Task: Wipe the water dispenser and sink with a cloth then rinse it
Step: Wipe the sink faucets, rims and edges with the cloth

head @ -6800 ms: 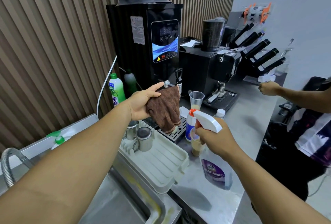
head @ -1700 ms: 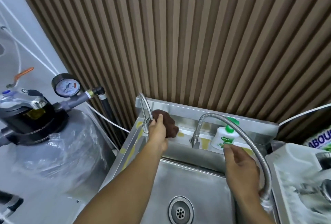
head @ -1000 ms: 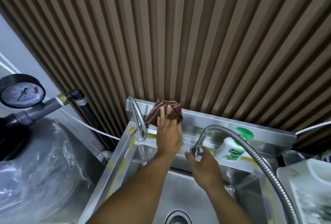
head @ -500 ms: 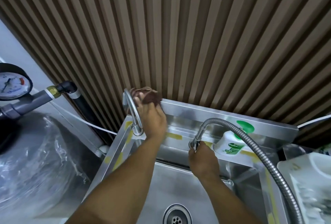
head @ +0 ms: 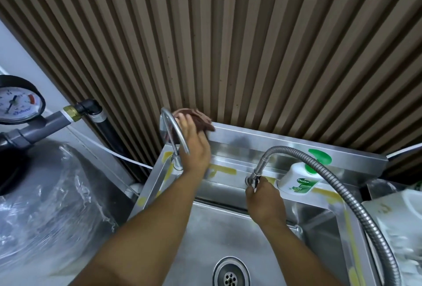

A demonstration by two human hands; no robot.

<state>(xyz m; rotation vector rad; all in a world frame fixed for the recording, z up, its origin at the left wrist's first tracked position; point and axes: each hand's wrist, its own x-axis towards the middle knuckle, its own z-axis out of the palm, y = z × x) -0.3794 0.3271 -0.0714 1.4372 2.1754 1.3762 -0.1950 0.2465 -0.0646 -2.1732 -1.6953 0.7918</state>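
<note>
Head view, the only one. The left hand (head: pixel 194 146) presses the brown cloth (head: pixel 201 120) against the top left corner of the steel backsplash (head: pixel 285 146) at the rear of the sink (head: pixel 205 228), just behind the curved gooseneck tap (head: pixel 174 134). The fingers lie flat and close together over the cloth, pinning it to the metal; only a bunched edge shows past the fingertips. The right hand (head: pixel 265 199) is curled round the base fitting of the flexible hose faucet (head: pixel 319 166), fingers closed on it (whether it turns a valve or merely steadies cannot be told).

The water dispenser is out of frame. Judged step: wiping the sink's upper rim and back panel, with the basin and the rinse yet to come.

Method notes for this step:
- Keep the palm flat so the cloth covers a wide strip; draw it along the rim toward the soap bottle (head: pixel 299 180) in overlapping passes.
- Work from top edge down to the ledge, so loosened grime falls into the basin toward the drain (head: pixel 230 274).
- Yellowish residue marks the ledge (head: pixel 223 169); expect to need firmer pressure there.
- Fold the cloth round the gooseneck's stem (tight corner, easily missed).
- Lift or shift the soap bottle when reached, not wipe round it.
</note>
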